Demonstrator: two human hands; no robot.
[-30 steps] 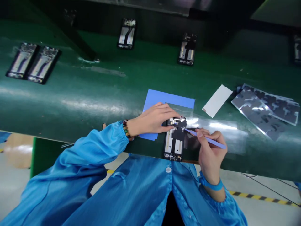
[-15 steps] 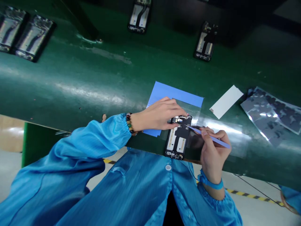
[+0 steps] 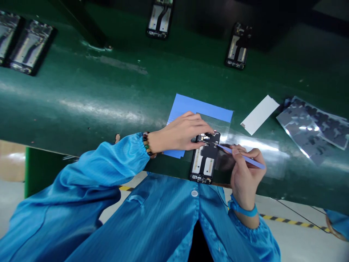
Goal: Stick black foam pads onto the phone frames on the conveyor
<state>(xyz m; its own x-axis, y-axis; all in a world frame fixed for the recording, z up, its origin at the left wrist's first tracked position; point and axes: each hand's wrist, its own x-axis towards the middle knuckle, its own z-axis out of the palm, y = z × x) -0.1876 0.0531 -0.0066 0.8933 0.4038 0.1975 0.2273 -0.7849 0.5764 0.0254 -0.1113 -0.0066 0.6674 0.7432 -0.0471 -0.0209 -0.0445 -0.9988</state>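
An opened phone point(image 3: 204, 160) lies at the front edge of the green table, its inner parts facing up. My left hand point(image 3: 182, 131) reaches over its upper end from the left, with thumb and fingers gripping the phone's upper part. In my right hand point(image 3: 247, 174) is a pair of purple tweezers point(image 3: 245, 157), pinched between thumb and fingers. The tweezers' tip meets the upper middle of the phone, close to my left fingertips. Blue sheets point(image 3: 201, 106) lie partly beneath my left hand and a clear film.
Other opened phones lie at the back middle point(image 3: 159, 20), back right point(image 3: 237, 47) and far left point(image 3: 31, 47). A white card point(image 3: 260, 115) and patterned film sheets point(image 3: 305, 131) rest on the right. A dark post point(image 3: 81, 25) stands at the back left.
The whole view has shifted slightly, so the table items appear a little further left. Both hands keep the same hold, with the tweezers' tip still at the phone's upper part.
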